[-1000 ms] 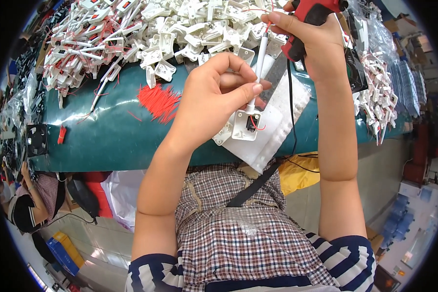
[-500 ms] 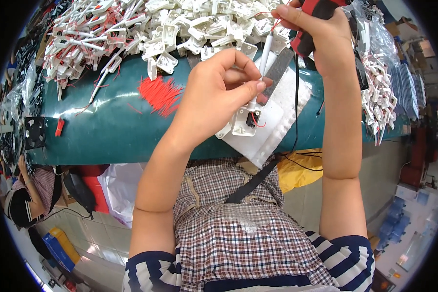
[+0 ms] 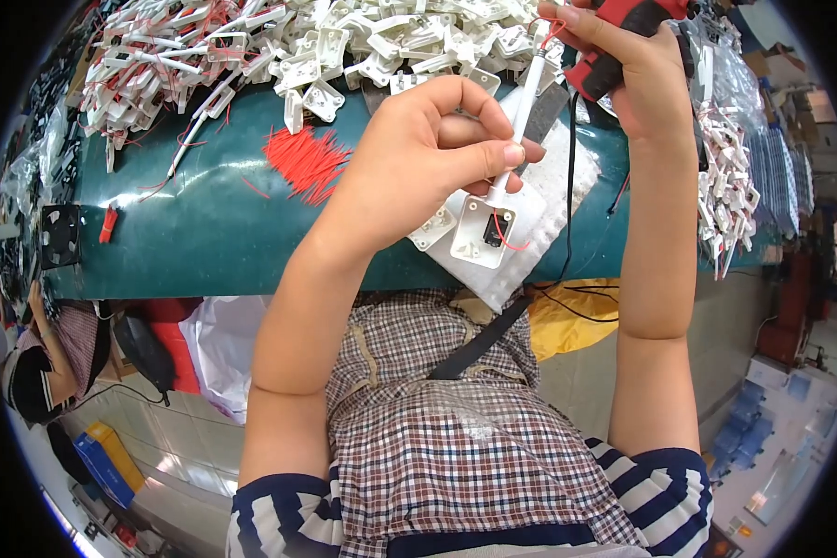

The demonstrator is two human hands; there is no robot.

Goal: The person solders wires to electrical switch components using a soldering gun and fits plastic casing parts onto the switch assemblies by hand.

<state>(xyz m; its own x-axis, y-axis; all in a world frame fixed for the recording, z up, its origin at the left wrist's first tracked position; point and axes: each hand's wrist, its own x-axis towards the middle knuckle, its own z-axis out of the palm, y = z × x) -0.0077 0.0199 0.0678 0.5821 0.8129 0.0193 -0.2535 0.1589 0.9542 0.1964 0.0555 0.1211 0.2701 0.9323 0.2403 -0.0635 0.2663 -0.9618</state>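
Note:
My left hand (image 3: 409,163) pinches a white plastic housing by its long tube (image 3: 528,98) between thumb and fingers. The tube's square open box (image 3: 465,246) hangs below the hand, with a small black switch-like part (image 3: 495,230) and a thin red wire inside. At the tube's upper end a red wire (image 3: 554,28) loops out, close to the fingertips of my right hand (image 3: 644,88). That hand is wrapped round a red-and-black power tool (image 3: 597,74), partly cut off by the top edge. Whether its fingertips also grip the wire is hard to see.
Heaps of white plastic housings (image 3: 316,60) fill the far side of the green table (image 3: 186,251). Cut red wires (image 3: 305,163) lie left of my left hand. A white pad (image 3: 553,228) lies beneath the work, and a black cable (image 3: 570,186) crosses it. Another person (image 3: 56,358) sits far left.
My left hand and the housing have shifted slightly right, and the tube's upper end is higher. Red wire that stretched up toward my right fingers is now looped at the tube's end.

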